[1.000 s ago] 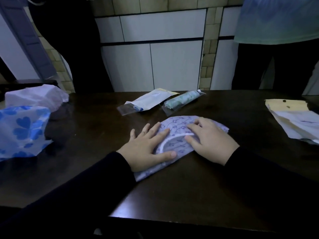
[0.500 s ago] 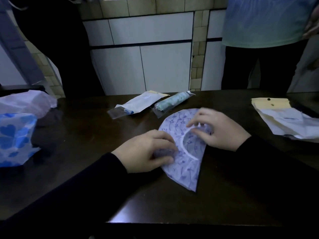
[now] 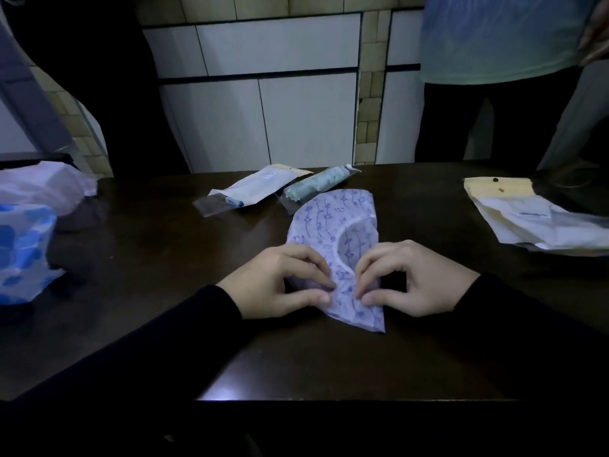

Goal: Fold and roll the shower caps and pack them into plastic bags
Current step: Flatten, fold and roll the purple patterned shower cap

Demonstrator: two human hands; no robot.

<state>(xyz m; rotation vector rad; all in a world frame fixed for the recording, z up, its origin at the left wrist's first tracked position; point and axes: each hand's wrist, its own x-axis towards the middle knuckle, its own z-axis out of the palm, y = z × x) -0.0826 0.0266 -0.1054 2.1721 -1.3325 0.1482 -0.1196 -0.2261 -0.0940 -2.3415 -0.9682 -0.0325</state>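
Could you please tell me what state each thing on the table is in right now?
Purple shower cap: folded flat, not yet rolled, near end pinched.
Left hand: pinching the cap.
Right hand: pinching the cap.
Green rolled cap: already inside its plastic bag.
White packet: lying flat on the table.
Blue-patterned bag: crumpled, standing at the left edge.
Yellow-topped bags: stacked flat.

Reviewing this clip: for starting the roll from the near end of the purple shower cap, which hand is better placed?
Neither clearly: left hand and right hand both pinch the purple shower cap at its near end, roughly symmetric. Likely a two-handed roll.
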